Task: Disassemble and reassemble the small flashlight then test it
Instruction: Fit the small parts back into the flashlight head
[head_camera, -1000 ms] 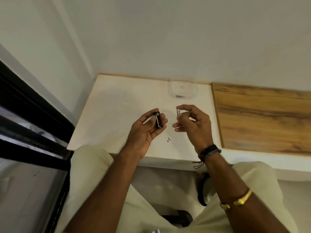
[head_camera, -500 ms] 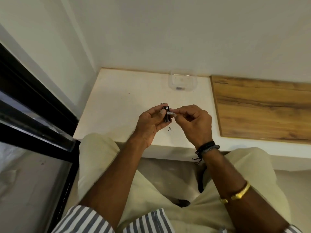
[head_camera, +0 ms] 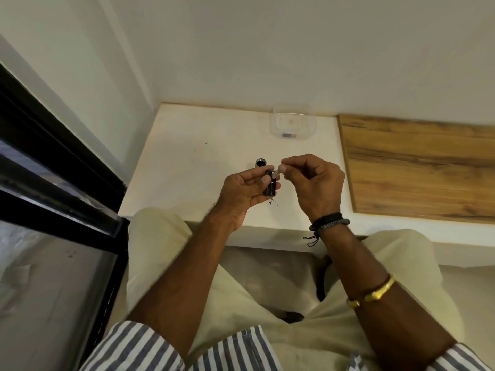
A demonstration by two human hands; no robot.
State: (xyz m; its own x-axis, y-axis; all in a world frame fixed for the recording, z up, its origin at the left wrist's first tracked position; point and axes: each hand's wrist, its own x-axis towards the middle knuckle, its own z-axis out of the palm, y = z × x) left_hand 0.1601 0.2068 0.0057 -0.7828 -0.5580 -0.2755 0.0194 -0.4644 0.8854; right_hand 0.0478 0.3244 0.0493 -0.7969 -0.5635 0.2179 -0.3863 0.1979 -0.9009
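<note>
My left hand [head_camera: 245, 188] grips a small black flashlight body [head_camera: 270, 187], held upright over the white table [head_camera: 192, 156]. My right hand [head_camera: 314, 183] pinches a small clear part [head_camera: 278, 172] between thumb and forefinger, with its tip touching the top end of the body. A short black cylindrical piece [head_camera: 260, 163] stands on the table just behind my left hand. A few tiny dark bits [head_camera: 272, 201] lie on the table under the hands.
A clear plastic container [head_camera: 293, 123] sits at the back of the table against the wall. A wooden panel [head_camera: 417, 167] adjoins the table on the right. A black-framed glass pane [head_camera: 59, 188] stands at the left. My knees are beneath the table's front edge.
My hands came together: the right hand brought the clear part from apart to the top of the black body. The view shifted, and the black piece behind my left hand came into sight.
</note>
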